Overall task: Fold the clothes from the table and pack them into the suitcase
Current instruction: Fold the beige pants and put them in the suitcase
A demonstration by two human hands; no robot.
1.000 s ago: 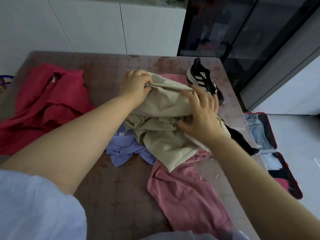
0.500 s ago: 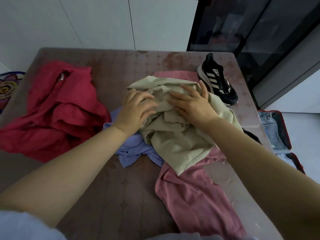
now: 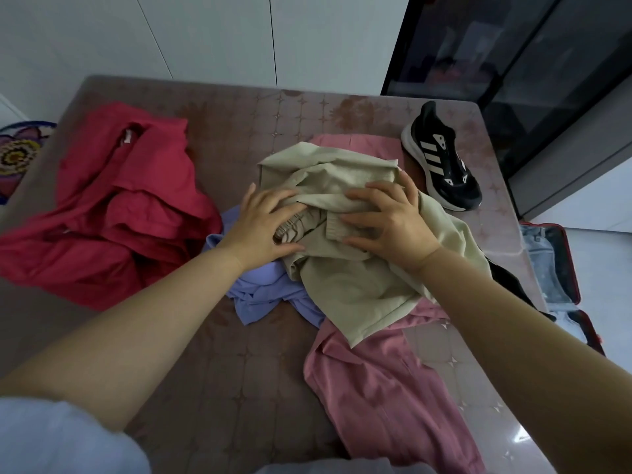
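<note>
A crumpled beige garment [image 3: 359, 289] with an elastic waistband lies in a heap at the middle of the table [image 3: 222, 388]. My left hand [image 3: 266, 227] rests on its left side with spread fingers by the waistband. My right hand [image 3: 386, 217] presses flat on its top right. Under the heap lie a pink garment [image 3: 376, 388], a lilac garment [image 3: 263, 295] and a black garment [image 3: 509, 282]. A red garment [image 3: 119, 217] is bunched at the left. The open red-rimmed suitcase [image 3: 569, 268] stands on the floor at the right, with pale clothes inside.
A black sneaker [image 3: 441, 162] with white stripes sits on the table's far right corner. White cupboard doors run behind the table, and a dark glass cabinet [image 3: 513, 63] stands at the back right. A patterned rug [image 3: 17, 152] shows on the floor at the far left.
My left hand let go of the raised beige edge and came down onto the heap. Both hands now lie close together on the bunched garment, and the view has shifted left.
</note>
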